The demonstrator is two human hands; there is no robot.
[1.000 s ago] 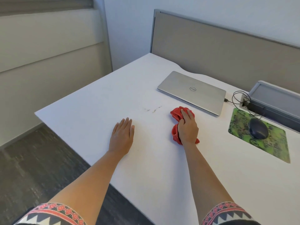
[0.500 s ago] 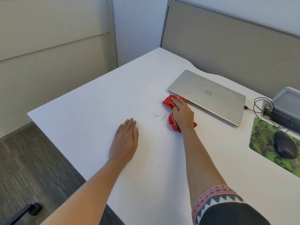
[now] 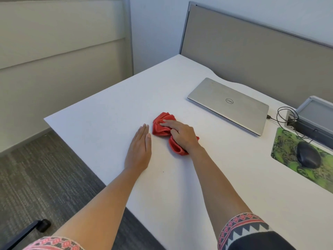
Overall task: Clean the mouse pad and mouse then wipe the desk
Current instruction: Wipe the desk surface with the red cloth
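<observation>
A crumpled red cloth lies on the white desk near its middle. My right hand sits on top of the cloth and grips it, with the index finger stretched out over the fabric. Flat on the desk just left of the cloth rests my left hand, fingers straight and together, fingertips almost touching the cloth. At the right edge of the view a dark mouse sits on a green patterned mouse pad.
A closed silver laptop lies behind the cloth, with a coiled black cable and a grey box to its right. A grey partition lines the desk's back. A chair caster stands on the carpet at the lower left.
My right hand has swept the cloth left and toward me, over the small crumbs, which no longer show. It now lies beside my left hand, which stayed flat.
</observation>
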